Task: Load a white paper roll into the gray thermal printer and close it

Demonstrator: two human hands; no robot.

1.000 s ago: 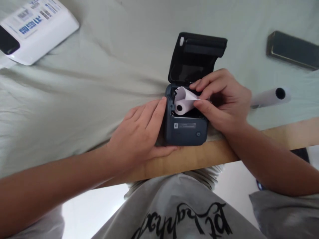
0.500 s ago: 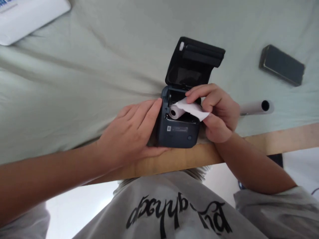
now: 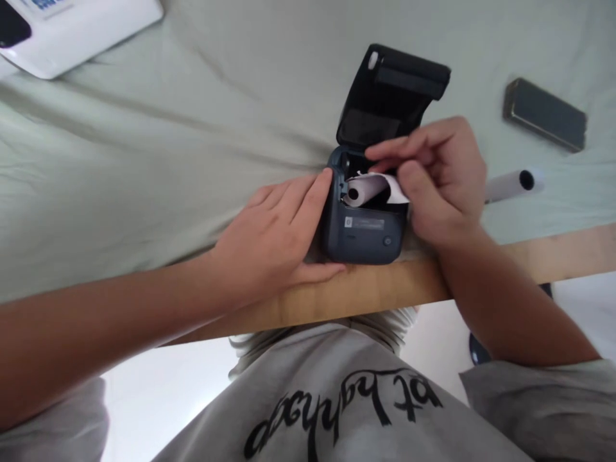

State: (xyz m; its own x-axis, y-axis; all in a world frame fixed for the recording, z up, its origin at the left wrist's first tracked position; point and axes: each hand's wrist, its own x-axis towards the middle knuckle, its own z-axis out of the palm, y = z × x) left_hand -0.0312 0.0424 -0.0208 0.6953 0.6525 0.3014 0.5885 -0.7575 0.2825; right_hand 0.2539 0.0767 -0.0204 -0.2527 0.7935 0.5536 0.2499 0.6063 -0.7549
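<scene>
A small dark blue thermal printer point(image 3: 364, 244) sits near the bed's front edge with its black lid point(image 3: 392, 96) raised. Inside its bay lies a white paper roll point(image 3: 363, 190), slightly slanted, its hollow core facing left. My left hand point(image 3: 276, 231) braces the printer's left side, fingers along the wall and thumb at the front corner. Over the bay's right side, my right hand point(image 3: 447, 179) has its thumb against the roll's loose, curled paper end point(image 3: 397, 190), with the fingertips above the roll. The roll's right end is hidden by the paper and hand.
Right of my right hand, another white roll point(image 3: 505, 186) with a dark core lies on the pale green sheet point(image 3: 216, 128). A dark rectangular box point(image 3: 546, 115) lies farther back. At the upper left is a white object point(image 3: 96, 38). A wooden edge point(image 3: 385, 282) runs along the front.
The view has shifted, so the printer appears higher and further right. My right hand has changed its grasp; the paper flap now curls down at the right, showing more of the roll.
</scene>
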